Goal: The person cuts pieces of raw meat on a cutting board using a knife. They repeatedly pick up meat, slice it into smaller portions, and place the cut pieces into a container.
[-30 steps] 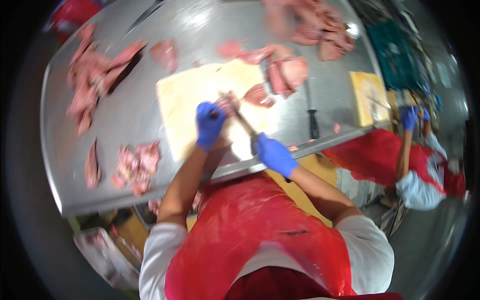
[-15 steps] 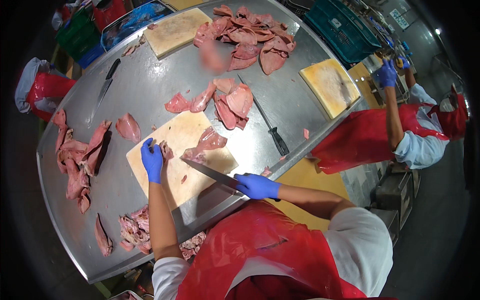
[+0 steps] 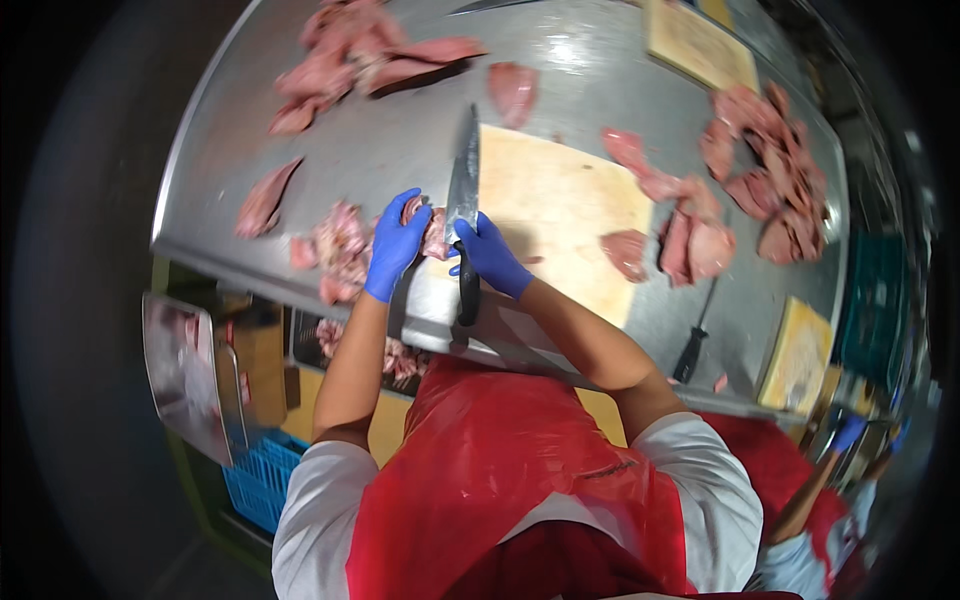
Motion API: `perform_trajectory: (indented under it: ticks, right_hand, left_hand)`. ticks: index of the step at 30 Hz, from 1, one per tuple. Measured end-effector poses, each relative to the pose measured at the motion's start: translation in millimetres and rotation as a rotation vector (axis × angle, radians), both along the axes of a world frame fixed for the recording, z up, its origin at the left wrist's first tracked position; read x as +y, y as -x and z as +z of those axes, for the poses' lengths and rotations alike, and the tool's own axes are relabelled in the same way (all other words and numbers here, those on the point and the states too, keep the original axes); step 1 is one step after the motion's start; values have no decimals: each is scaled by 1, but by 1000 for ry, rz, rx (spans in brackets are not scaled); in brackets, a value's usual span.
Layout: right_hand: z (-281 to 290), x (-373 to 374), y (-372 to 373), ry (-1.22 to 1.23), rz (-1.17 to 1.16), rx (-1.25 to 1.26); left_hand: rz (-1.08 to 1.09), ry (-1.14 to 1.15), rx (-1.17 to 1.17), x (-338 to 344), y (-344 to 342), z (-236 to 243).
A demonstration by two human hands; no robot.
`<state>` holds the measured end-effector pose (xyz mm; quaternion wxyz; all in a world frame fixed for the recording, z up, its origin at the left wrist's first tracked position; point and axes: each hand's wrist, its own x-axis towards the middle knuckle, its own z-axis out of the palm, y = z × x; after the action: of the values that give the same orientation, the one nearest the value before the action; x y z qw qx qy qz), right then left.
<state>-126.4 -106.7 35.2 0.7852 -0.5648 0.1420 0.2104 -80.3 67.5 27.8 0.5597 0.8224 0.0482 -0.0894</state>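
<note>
In my right hand is a large knife, its black handle low and its blade pointing away from me. My left hand, in a blue glove like the right, has its fingers closed around a pink meat scrap. More pale trimmings lie between my two hands, beside the blade, at the left edge of the cream cutting board. A flat piece of pink meat rests by the board's right side. The left fingertips are partly hidden by the scrap.
A heap of trimmings lies left on the metal table. Beyond are larger meat pieces; another pile sits right. A black-handled sharpening rod lies near the right front. A blue basket stands below; a co-worker is at right.
The view has swung left. Both hands have moved to the board's left edge and come close together, the left with a scrap. The knife blade has turned to point away from me.
</note>
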Motion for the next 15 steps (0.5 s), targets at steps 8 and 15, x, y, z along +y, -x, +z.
perform_trajectory:
  ticks: [8,15]
  right_hand:
    - [-6,7,2,151,26,33]
    - [-15,-46,48,154,-389,11]
  left_hand:
    - [-175,-732,-264,77,-25,33]
    - [-125,-878,-769,-31,-270,16]
